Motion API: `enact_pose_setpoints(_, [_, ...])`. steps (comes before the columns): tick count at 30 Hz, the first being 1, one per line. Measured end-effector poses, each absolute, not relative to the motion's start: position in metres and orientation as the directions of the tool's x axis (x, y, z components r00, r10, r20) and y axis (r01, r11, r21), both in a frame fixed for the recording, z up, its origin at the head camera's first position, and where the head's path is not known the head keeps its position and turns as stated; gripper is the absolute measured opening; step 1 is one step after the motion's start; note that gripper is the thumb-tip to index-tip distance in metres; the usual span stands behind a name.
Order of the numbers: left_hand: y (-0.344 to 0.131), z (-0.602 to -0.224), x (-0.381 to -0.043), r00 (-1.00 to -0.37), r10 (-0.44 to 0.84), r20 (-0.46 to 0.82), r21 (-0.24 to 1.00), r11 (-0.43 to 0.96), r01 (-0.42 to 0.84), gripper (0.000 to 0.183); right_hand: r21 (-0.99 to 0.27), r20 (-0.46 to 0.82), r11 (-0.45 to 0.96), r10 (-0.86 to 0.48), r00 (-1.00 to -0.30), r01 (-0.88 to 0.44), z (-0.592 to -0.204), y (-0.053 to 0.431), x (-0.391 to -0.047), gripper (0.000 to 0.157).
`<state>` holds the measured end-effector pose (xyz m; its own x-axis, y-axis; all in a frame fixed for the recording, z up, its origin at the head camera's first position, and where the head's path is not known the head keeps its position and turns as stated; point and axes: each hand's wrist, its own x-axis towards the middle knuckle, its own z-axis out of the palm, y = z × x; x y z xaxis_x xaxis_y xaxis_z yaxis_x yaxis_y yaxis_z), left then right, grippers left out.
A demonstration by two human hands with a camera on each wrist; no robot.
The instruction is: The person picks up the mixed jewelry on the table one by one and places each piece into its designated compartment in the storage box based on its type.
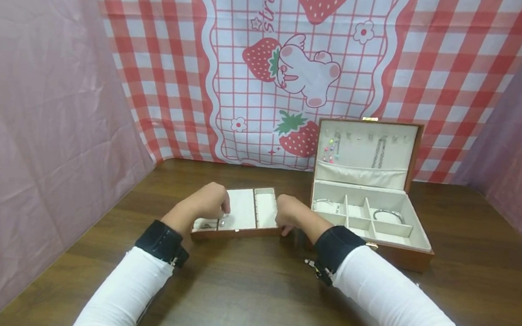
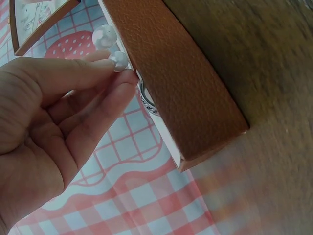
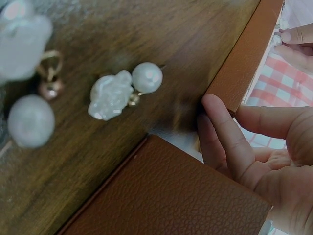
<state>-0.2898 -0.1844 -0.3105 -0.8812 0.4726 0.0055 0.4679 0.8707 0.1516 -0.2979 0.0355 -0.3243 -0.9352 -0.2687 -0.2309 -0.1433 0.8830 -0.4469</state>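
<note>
At the left end of a small brown jewellery case (image 1: 235, 231), my left hand (image 1: 207, 200) pinches a white pearl piece (image 2: 118, 60) between thumb and fingertips. Another round pearl (image 2: 105, 36) shows just beyond it; whether the two are joined I cannot tell. A silver ring (image 2: 147, 100) sits in the case's end compartment beside these fingers. My right hand (image 3: 259, 152) grips the case's opposite corner, thumb on one side and fingers on the other. In the head view, most of this right hand's fingers are hidden behind its back.
A larger brown jewellery box (image 1: 416, 238) stands with its lid raised at the right. Bracelets (image 1: 388, 214) lie in its compartments, and necklaces (image 1: 379, 152) hang inside the lid. White pearl ornaments (image 3: 111, 95) lie on the wooden table (image 1: 238, 297) near my right wrist.
</note>
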Motion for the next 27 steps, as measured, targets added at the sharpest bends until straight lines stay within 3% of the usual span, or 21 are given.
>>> enact_pose_setpoints(7, [-0.186,-0.303,-0.288,-0.89,0.456,0.005,0.202,0.871,0.448,0.015,-0.463,-0.237,0.877,-0.265,-0.935,-0.132,-0.323,0.033,-0.299,0.045])
enact_pose_setpoints(12, [-0.176,-0.296,-0.278,-0.839,0.539,0.074,0.241,0.807,0.54,0.017,-0.458,-0.252,0.88,-0.263,-0.931,-0.125,-0.323,0.034,-0.301,0.031])
enact_pose_setpoints(16, [-0.155,-0.297,-0.263,-0.719,0.684,0.123,0.24,0.683,0.69,0.014,-0.475,-0.285,0.874,-0.258,-0.923,-0.098,-0.321,0.035,-0.301,0.027])
enact_pose_setpoints(20, [-0.126,-0.302,-0.245,-0.542,0.826,0.154,0.237,0.502,0.832,0.015,-0.451,-0.32,0.883,-0.293,-0.901,-0.127,-0.318,0.036,-0.304,0.014])
enact_pose_setpoints(23, [-0.102,-0.307,-0.232,-0.413,0.898,0.153,0.186,0.385,0.904,0.018,-0.341,-0.32,0.909,-0.353,-0.88,-0.24,-0.314,0.038,-0.306,0.01])
enact_pose_setpoints(27, [-0.068,-0.313,-0.218,-0.332,0.941,0.063,0.06,0.328,0.943,0.023,-0.14,-0.312,0.907,-0.422,-0.851,-0.398,-0.307,0.039,-0.306,0.021])
